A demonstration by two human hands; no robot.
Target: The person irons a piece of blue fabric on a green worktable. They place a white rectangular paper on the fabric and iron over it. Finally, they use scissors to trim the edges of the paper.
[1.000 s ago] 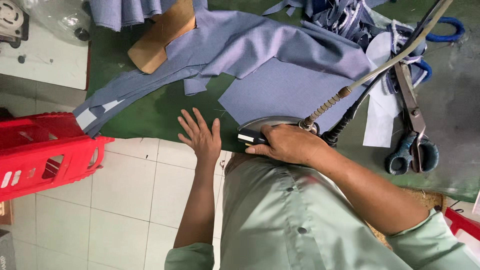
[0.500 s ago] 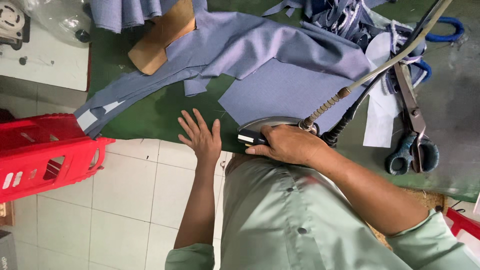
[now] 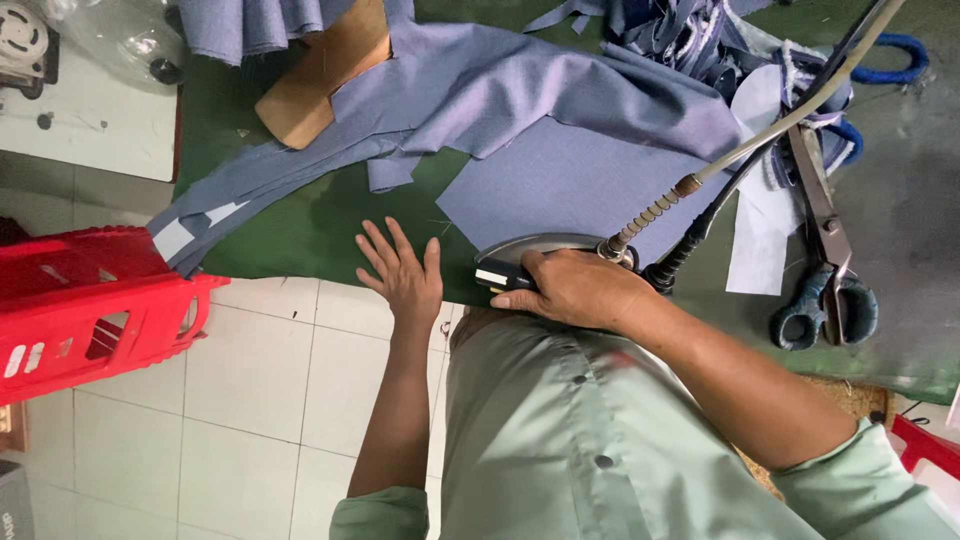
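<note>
My right hand [image 3: 575, 290] grips the handle of a steam iron [image 3: 530, 255] that rests on the green table [image 3: 300, 225] at its near edge, by a flat blue-grey fabric panel [image 3: 570, 190]. A hose and spring-wrapped cord [image 3: 700, 175] run up from the iron to the upper right. My left hand [image 3: 402, 272] lies flat with fingers spread on the green cover at the table's edge, left of the iron. More blue-grey fabric pieces [image 3: 480, 90] lie piled behind.
Large shears [image 3: 828, 270] lie at the right beside white paper pieces [image 3: 760, 220]. A wooden block [image 3: 320, 70] sits at the back under fabric. A red plastic stool [image 3: 80, 300] stands on the tiled floor at left. A white table [image 3: 80, 110] is at top left.
</note>
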